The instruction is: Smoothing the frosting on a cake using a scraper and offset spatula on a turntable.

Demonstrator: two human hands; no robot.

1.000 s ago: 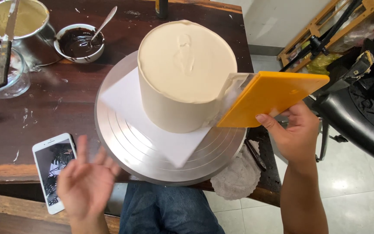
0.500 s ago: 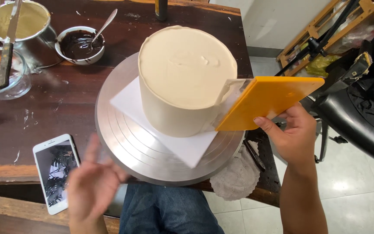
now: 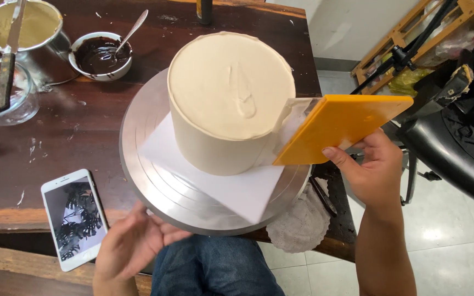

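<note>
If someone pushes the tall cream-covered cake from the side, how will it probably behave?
The cake looks soft-coated: its top already shows a dent, so a push would probably mark it. It is tall, and it sits on a white square sheet on the smooth metal turntable, so it might slide or lean.

A single camera, worn on the person's head, is looking steeply down and slightly forward at close range. It is facing a dark wooden counter, whose near edge is running across the lower frame, with the person's lap showing just beneath it. The left hand and right hand are entering from the bottom. Tiled floor is filling the right side. No second view is sharing the scene.
</note>
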